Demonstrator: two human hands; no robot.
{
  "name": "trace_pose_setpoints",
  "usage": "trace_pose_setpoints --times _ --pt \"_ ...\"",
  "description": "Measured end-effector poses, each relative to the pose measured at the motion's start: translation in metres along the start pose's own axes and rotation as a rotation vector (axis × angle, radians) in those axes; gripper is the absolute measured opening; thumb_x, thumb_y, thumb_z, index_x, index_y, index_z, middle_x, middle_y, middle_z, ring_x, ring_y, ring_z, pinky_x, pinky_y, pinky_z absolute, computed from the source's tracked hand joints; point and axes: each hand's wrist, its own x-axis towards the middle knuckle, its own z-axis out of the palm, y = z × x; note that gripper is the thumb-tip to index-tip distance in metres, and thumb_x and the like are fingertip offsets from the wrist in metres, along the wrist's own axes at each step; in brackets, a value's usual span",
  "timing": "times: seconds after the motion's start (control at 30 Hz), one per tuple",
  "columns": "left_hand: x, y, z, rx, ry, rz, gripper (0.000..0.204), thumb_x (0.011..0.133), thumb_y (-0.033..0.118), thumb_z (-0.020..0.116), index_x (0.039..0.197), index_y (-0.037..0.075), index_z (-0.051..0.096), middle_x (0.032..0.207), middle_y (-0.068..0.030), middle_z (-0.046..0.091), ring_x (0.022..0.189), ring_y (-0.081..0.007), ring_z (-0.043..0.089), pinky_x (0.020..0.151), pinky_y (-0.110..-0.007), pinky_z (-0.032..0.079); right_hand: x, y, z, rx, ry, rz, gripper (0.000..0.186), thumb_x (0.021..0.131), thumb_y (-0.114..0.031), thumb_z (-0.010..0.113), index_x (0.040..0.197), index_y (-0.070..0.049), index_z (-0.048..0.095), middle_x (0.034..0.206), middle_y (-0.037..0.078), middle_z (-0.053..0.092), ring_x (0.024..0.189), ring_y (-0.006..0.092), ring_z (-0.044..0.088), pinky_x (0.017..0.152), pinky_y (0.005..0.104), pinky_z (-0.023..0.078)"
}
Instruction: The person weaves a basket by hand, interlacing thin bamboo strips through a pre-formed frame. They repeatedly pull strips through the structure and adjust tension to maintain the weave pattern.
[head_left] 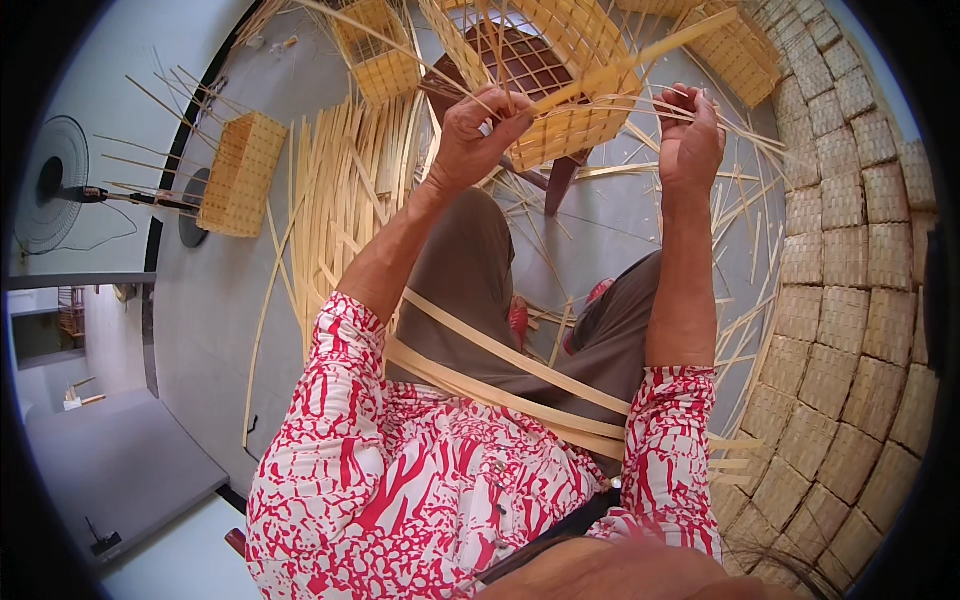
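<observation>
My left hand [480,140] grips thin bamboo strips at the near left of a partly woven yellow basket [570,135], which rests tilted on a dark wooden stool [554,195]. A wider yellow strip [665,40] slants across the basket. My right hand [688,140], to the right of the basket, has curled fingers closed on thin strips that run out toward the right. Long flat bamboo strips [510,380] lie across my lap and thighs.
Loose strips [325,180] cover the floor at left and right. A part-woven basket [245,165] with upright stakes and a standing fan [60,180] are at left; other baskets [375,70] stand at the back. Stacked woven pieces [840,380] line the right side.
</observation>
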Motion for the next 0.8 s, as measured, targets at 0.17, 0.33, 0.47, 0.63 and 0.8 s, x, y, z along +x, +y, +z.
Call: trace_pose_setpoints --times 0.17,0.33,0.47,0.63,0.8 --pt "0.005 0.012 0.001 0.276 -0.027 -0.059 0.002 0.088 0.004 0.072 0.088 0.002 0.071 0.078 -0.0003 0.066 0.068 -0.0070 0.060 0.062 -0.026 0.050 -0.006 -0.003 -0.003 -0.462 -0.109 -0.347 0.030 0.100 -0.030 0.065 0.108 -0.001 0.065 0.096 0.004 0.065 0.090 0.0133 0.060 0.081 0.0291 0.052" --pt "0.026 0.001 -0.032 0.263 -0.309 -0.024 0.004 0.087 0.005 0.072 0.086 0.001 0.072 0.076 0.0000 0.067 0.064 -0.0075 0.060 0.059 -0.027 0.050 -0.019 -0.020 0.005 -0.639 -0.466 -0.695 0.066 0.091 -0.056 0.072 0.132 -0.005 0.063 0.112 0.006 0.064 0.107 0.0180 0.057 0.100 0.0333 0.045" --pt "0.046 -0.030 -0.083 0.263 -0.501 -0.133 0.005 0.090 0.008 0.074 0.090 0.003 0.073 0.080 -0.0011 0.068 0.076 -0.0077 0.062 0.068 -0.026 0.052 -0.012 -0.023 -0.009 -0.769 -0.450 -0.593 0.079 0.083 -0.066 0.072 0.131 -0.004 0.064 0.130 0.013 0.065 0.127 0.0249 0.057 0.109 0.0405 0.042" --pt "0.070 -0.057 -0.106 0.104 -0.623 -0.212 0.009 0.092 0.008 0.074 0.098 0.002 0.072 0.087 -0.0017 0.071 0.080 -0.0091 0.063 0.070 -0.028 0.052 -0.006 -0.016 -0.015 -1.475 -0.663 -0.930 0.023 0.101 -0.032 0.060 0.105 -0.013 0.073 0.090 0.005 0.074 0.092 0.0298 0.068 0.083 0.0390 0.047" --pt "0.060 -0.055 -0.121 0.113 -0.571 -0.357 0.007 0.091 0.009 0.075 0.095 0.003 0.075 0.084 0.0014 0.071 0.079 -0.0055 0.061 0.069 -0.026 0.052 -0.041 -0.023 -0.010 -1.418 -0.776 -0.548 0.012 0.099 -0.021 0.060 0.100 -0.013 0.068 0.081 0.006 0.071 0.079 0.0304 0.069 0.074 0.0403 0.050"
